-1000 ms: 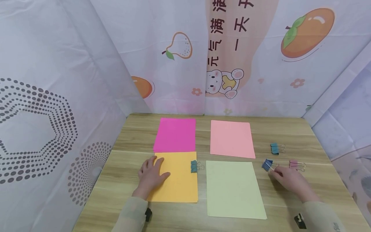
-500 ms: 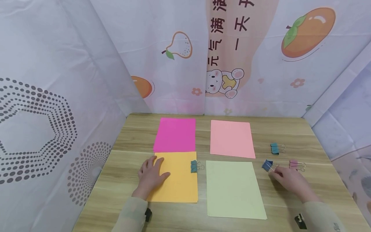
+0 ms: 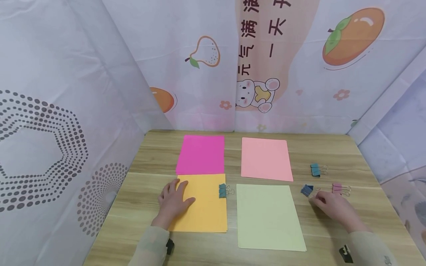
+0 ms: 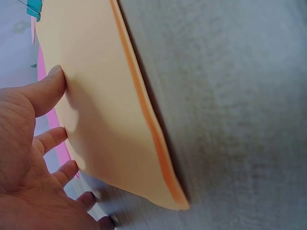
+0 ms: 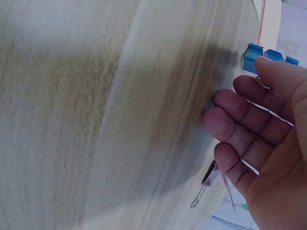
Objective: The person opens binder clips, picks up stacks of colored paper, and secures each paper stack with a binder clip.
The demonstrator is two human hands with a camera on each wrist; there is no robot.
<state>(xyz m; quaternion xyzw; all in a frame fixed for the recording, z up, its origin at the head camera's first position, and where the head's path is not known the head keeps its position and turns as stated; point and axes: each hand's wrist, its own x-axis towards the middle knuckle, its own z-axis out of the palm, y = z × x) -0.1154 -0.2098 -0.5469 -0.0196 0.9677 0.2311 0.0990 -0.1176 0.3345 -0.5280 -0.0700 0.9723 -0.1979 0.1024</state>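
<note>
The step in hand looks to be taking up the dark blue clip (image 3: 306, 190), which lies on the table (image 3: 133, 210) to the right of the pale green sheets (image 3: 269, 218), between the loose teal clip (image 3: 315, 170) and the pink clip (image 3: 337, 188). Another teal clip (image 3: 222, 191) already sits on the right edge of the yellow sheets (image 3: 203, 210), so that stack seems done, while the green, magenta (image 3: 201, 155) and salmon (image 3: 266, 159) sheets show no clip. The next move probably calls for a firm pinch on the wire handles and a low lift. The right hand (image 3: 332, 205) reaches in from the near right, its thumb and forefinger pinched together at the blue clip's handle, the other fingers bent beneath the palm; how tightly it grips cannot be told. The left hand (image 3: 173, 201) rests at the left edge of the yellow sheets, fingers spread and thumb apart, touching the paper without clasping it. The two hands are well apart.
</note>
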